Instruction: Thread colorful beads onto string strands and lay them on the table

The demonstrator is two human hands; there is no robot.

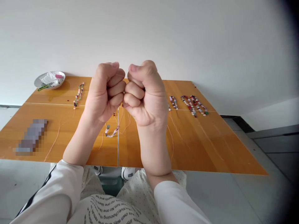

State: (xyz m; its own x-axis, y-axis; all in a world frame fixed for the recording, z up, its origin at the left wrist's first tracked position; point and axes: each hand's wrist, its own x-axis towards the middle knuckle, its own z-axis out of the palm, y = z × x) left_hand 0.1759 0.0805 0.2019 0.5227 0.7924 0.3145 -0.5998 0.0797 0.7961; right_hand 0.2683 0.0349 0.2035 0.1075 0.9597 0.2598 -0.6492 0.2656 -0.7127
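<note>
Both fists are raised side by side above the table, with their knuckles touching or nearly so. My left hand (108, 85) is closed, its thumb pressed on the curled index finger. Curled the same way, my right hand (142, 90) has its thumb on top. A fine pale thread (120, 75) shows faintly between the two fists; most of it is hidden inside the fingers. Below them on the table lies a short curved strand of beads (112, 133), partly pink and dark, with thin pinkish cords around it.
The wooden table (210, 146) has seams across it. A metal plate (50, 80) with plastic bags stands at the back left, near a bead strand (78, 96). More bead strands (193, 104) lie at right. A blurred-out object (31, 137) lies at front left.
</note>
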